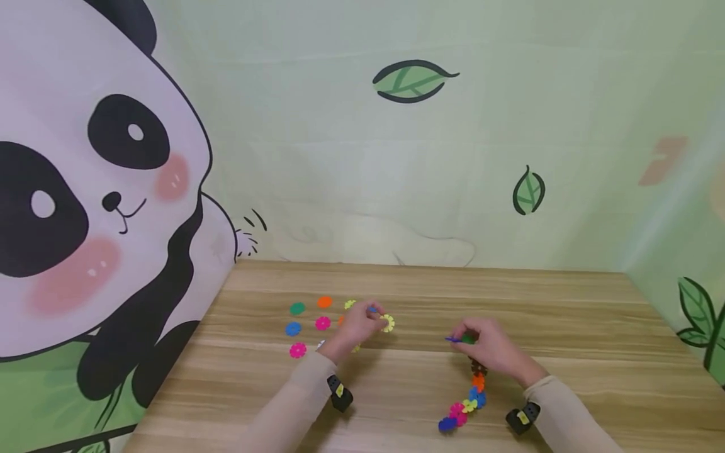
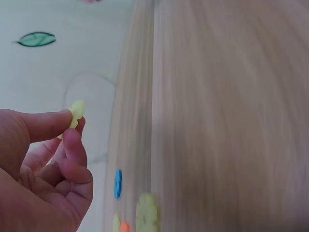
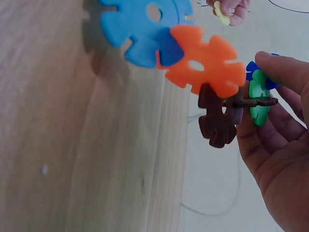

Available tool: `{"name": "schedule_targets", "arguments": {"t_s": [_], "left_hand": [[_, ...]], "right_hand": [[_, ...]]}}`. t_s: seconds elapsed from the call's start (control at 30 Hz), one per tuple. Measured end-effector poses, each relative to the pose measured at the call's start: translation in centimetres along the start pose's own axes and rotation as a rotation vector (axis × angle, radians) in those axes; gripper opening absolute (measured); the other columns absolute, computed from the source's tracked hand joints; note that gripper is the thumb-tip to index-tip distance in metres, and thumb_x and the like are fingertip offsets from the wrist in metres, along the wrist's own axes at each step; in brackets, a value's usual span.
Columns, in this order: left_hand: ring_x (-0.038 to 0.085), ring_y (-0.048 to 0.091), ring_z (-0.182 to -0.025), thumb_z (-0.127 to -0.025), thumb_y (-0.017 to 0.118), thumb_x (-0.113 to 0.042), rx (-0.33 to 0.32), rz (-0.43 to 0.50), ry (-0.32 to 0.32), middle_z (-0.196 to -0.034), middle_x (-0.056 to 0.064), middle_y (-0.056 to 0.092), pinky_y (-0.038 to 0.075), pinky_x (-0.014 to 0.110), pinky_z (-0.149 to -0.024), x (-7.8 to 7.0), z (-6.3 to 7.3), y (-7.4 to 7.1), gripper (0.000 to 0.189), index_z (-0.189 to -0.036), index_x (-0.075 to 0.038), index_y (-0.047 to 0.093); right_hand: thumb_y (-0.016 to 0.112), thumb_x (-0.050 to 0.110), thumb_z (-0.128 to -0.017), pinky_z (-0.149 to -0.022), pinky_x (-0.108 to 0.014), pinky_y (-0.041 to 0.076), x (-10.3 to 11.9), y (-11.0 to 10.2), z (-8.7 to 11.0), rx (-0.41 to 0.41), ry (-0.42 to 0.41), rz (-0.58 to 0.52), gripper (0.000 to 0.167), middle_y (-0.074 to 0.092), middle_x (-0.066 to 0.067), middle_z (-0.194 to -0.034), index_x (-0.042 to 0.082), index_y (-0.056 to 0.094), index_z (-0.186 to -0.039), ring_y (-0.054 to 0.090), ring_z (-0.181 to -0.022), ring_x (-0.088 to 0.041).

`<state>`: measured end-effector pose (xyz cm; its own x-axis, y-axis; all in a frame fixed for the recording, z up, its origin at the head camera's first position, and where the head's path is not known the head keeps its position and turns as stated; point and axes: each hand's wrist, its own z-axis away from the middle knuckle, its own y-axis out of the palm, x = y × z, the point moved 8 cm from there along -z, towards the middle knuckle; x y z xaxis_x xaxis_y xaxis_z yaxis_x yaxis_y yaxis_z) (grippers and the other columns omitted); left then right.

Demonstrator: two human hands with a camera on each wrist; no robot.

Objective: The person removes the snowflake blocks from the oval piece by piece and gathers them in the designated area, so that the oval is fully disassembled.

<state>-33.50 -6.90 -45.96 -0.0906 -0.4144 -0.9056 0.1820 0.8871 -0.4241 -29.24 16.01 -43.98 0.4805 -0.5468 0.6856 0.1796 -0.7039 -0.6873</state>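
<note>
My left hand (image 1: 354, 330) pinches a yellow notched disc (image 1: 387, 323) between thumb and fingers; the left wrist view shows the same yellow disc (image 2: 77, 112) edge-on. To the right, my right hand (image 1: 501, 352) grips the upper end of a chain of interlocked snowflake discs. A green disc (image 3: 259, 99) and a dark blue disc (image 3: 274, 79) are at the held end. Below them follow brown (image 3: 215, 121), orange (image 3: 207, 58) and blue discs (image 3: 140, 29). The chain runs on through yellow and pink to a dark blue disc (image 1: 447, 424) at the near end.
Loose discs lie on the wooden table (image 1: 408, 377) around and left of my left hand: green (image 1: 297, 308), orange (image 1: 325, 302), blue (image 1: 292, 329) and pink (image 1: 297, 350) among them. Some are partly hidden by the hand. A panda-printed wall (image 1: 317, 157) stands behind the table.
</note>
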Motion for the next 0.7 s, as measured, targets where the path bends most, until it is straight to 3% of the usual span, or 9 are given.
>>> {"name": "schedule_targets", "arguments": {"t_s": [0.13, 0.4, 0.7], "left_hand": [[0.016, 0.054, -0.075, -0.082, 0.067, -0.001, 0.029, -0.024, -0.006, -0.084, 0.008, 0.06, 0.046, 0.025, -0.062, 0.8, -0.4, -0.6, 0.015, -0.095, 0.0, 0.059], [0.022, 0.06, -0.076, -0.086, 0.065, -0.004, 0.084, -0.063, -0.105, -0.087, 0.009, 0.059, 0.049, 0.032, -0.066, 2.5, -1.0, -1.5, 0.011, -0.096, -0.005, 0.059], [0.021, 0.06, -0.072, -0.084, 0.066, -0.002, 0.079, -0.2, -0.087, -0.084, 0.008, 0.062, 0.048, 0.028, -0.063, 2.9, -1.6, -1.7, 0.011, -0.094, -0.003, 0.061]], "right_hand": [[0.074, 0.006, -0.081, -0.06, -0.024, 0.047, -0.2, 0.0, 0.1, 0.007, 0.005, -0.001, 0.014, 0.064, 0.007, -0.08, 0.016, 0.063, -0.08, 0.053, -0.069, -0.009], [0.074, 0.008, -0.081, -0.057, -0.024, 0.046, -0.7, -0.1, 0.2, 0.021, 0.035, -0.001, 0.011, 0.061, 0.007, -0.076, 0.014, 0.064, -0.082, 0.051, -0.065, -0.008], [0.074, 0.007, -0.081, -0.057, -0.024, 0.046, -0.8, -0.2, 0.3, 0.021, 0.03, 0.003, 0.011, 0.062, 0.006, -0.077, 0.013, 0.065, -0.083, 0.05, -0.066, -0.008]]}}
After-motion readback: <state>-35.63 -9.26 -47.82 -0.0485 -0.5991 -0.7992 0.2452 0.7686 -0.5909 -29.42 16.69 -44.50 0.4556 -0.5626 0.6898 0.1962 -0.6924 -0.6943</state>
